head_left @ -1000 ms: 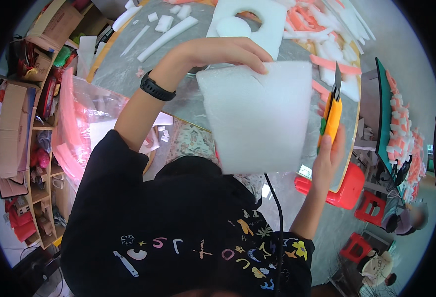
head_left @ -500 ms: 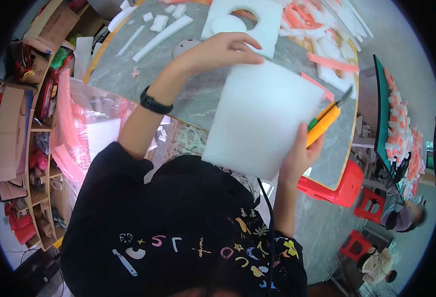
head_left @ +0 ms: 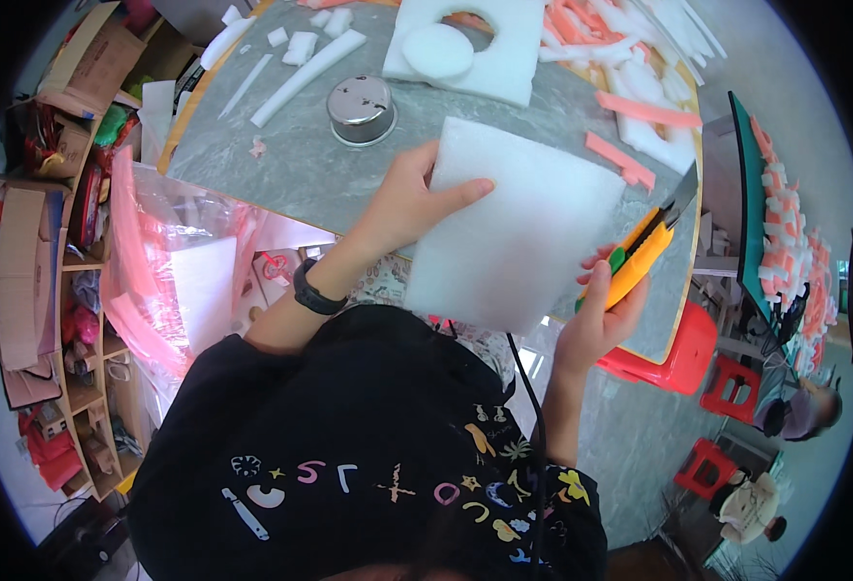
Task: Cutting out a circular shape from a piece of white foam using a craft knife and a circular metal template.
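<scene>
My left hand (head_left: 422, 194) grips the left edge of a white foam sheet (head_left: 518, 228), thumb on its face and fingers behind it. In my right hand (head_left: 601, 315) is a yellow utility knife (head_left: 641, 259) with a green part, its blade out and pointing up and away. That hand is beside the sheet's right edge; whether it touches the foam I cannot tell. Beyond the sheet a round metal tin (head_left: 362, 109) stands on the grey table (head_left: 281, 160). Farther back lies a white foam block (head_left: 514, 73) with a round hole, a foam disc (head_left: 437, 51) resting on it.
White foam strips (head_left: 308, 77) lie at the far left of the table, pink and white offcuts (head_left: 639, 107) at the far right. A clear bag of foam (head_left: 180, 261) stands at the left by a shelf (head_left: 78, 387). Red stools (head_left: 731, 387) and two people are on the right.
My left hand has come down from the sheet's top edge to its left edge, uncovering the metal tin. The knife in my right hand has shifted slightly right, away from the foam.
</scene>
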Action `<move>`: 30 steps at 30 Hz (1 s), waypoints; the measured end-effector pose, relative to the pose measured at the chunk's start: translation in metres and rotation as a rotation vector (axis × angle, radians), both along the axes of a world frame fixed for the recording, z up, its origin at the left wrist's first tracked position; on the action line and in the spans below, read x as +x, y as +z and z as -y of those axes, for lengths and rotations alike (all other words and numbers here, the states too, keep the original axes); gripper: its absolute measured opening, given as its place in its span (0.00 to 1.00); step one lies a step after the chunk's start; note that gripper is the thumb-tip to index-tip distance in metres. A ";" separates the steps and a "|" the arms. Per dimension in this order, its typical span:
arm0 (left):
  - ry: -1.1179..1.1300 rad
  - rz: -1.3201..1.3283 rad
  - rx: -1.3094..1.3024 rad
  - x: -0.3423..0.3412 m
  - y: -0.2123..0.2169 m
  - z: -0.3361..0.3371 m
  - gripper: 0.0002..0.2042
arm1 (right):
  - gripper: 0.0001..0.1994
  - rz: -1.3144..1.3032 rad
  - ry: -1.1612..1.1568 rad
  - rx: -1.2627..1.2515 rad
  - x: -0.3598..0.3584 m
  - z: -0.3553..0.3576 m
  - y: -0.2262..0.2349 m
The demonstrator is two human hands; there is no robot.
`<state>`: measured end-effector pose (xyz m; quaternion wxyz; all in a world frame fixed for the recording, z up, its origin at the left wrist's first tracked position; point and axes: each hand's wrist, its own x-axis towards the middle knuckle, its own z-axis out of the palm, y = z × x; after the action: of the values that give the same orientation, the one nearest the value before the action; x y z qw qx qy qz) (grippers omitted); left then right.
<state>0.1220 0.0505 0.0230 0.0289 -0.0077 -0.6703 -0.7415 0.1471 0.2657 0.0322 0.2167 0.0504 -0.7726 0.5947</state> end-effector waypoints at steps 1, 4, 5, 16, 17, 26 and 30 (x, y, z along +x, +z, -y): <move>-0.003 -0.026 -0.003 0.000 -0.002 -0.001 0.18 | 0.11 0.000 -0.006 0.000 0.000 -0.001 0.006; -0.005 -0.021 0.008 -0.001 -0.004 -0.003 0.18 | 0.14 0.092 0.304 0.020 0.002 -0.003 0.019; -0.006 -0.020 0.009 -0.001 -0.004 -0.003 0.18 | 0.14 0.093 0.303 0.020 0.001 -0.004 0.023; -0.222 -0.086 0.092 -0.003 -0.009 0.011 0.19 | 0.19 0.221 0.588 0.627 -0.012 -0.032 0.081; -0.222 -0.084 0.093 -0.004 -0.009 0.011 0.19 | 0.20 0.263 0.643 0.659 -0.013 -0.034 0.085; -0.236 -0.250 -0.157 -0.016 0.005 0.003 0.17 | 0.13 0.190 0.669 0.866 -0.017 -0.044 0.106; -0.219 -0.301 -0.239 -0.016 0.010 0.002 0.15 | 0.14 0.004 0.592 1.077 -0.015 -0.048 0.117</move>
<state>0.1063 0.0489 0.0327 0.0469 -0.1943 -0.7368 -0.6459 0.1324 0.3133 0.1493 -0.0150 0.3638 -0.9182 0.1559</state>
